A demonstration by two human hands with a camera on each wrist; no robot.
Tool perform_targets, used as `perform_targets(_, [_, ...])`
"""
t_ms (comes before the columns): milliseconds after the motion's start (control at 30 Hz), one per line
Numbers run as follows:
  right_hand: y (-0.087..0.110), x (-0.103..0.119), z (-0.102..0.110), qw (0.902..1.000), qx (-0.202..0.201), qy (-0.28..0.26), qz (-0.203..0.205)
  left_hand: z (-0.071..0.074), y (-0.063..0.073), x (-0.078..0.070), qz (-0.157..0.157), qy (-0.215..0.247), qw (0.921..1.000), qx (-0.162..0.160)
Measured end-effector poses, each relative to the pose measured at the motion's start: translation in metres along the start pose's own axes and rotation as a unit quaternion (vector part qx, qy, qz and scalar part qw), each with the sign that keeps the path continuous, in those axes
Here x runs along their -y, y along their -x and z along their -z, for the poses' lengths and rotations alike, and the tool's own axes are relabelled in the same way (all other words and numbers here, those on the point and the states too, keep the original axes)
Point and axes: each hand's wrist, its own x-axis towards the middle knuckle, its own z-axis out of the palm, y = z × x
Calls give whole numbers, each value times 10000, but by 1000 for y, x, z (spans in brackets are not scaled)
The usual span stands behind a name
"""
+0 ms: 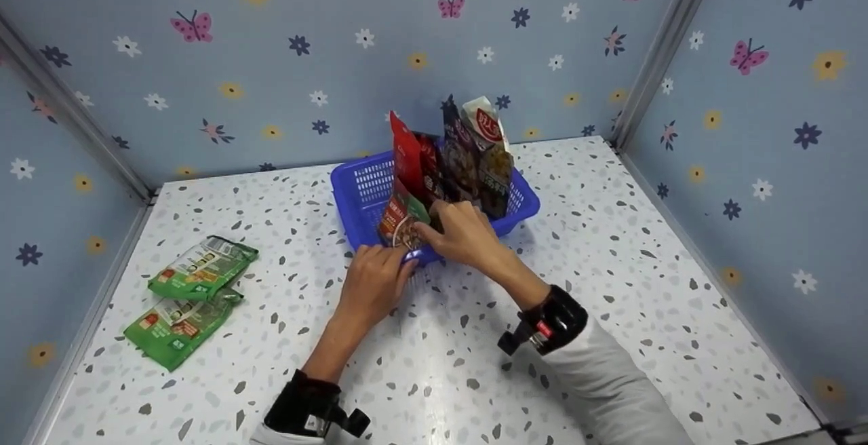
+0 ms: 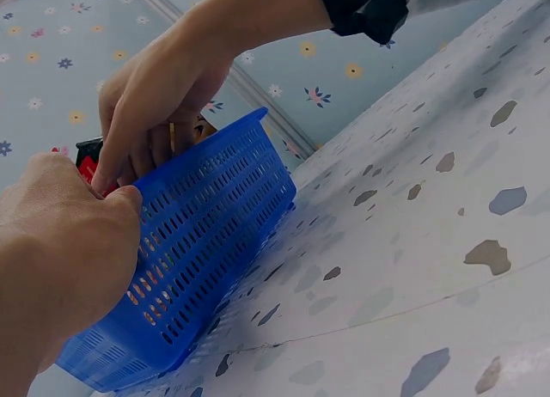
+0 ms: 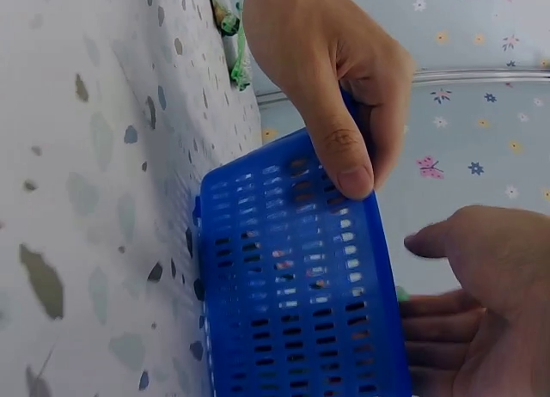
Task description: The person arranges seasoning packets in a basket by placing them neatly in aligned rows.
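Note:
A blue plastic basket (image 1: 349, 211) stands at the back of the table with several upright food packets in it. My left hand (image 1: 371, 282) grips its front rim, the thumb on the outer wall in the right wrist view. My right hand (image 1: 468, 231) reaches in over the front rim, its fingers extended downward inside and its thumb at the edge of a red-and-green packet (image 1: 399, 218). Behind that packet stand a red packet (image 1: 407, 157), a dark purple packet (image 1: 461, 153) and a white-topped packet (image 1: 494, 160). The right fingertips are partly hidden by the basket wall (image 2: 215, 216).
Two green packets (image 1: 203, 267) lie overlapping on the left side of the speckled table (image 1: 434, 377). A flower-patterned wall (image 1: 366, 92) rises close behind the basket, with side panels at left and right.

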Motion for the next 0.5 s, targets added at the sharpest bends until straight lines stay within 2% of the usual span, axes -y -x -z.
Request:
perform_targets(167, [22, -15, 3, 9970, -221, -111, 732, -1, 0, 0, -34, -3, 10000, -16])
perform_targets(333, [37, -31, 0, 9890, 81, 112, 1470, -2, 2, 1, 6, 16, 10000, 5])
perform_targets(500, [43, -42, -8, 9812, 88, 528, 1856, -3, 3, 1, 3, 18, 10000, -31])
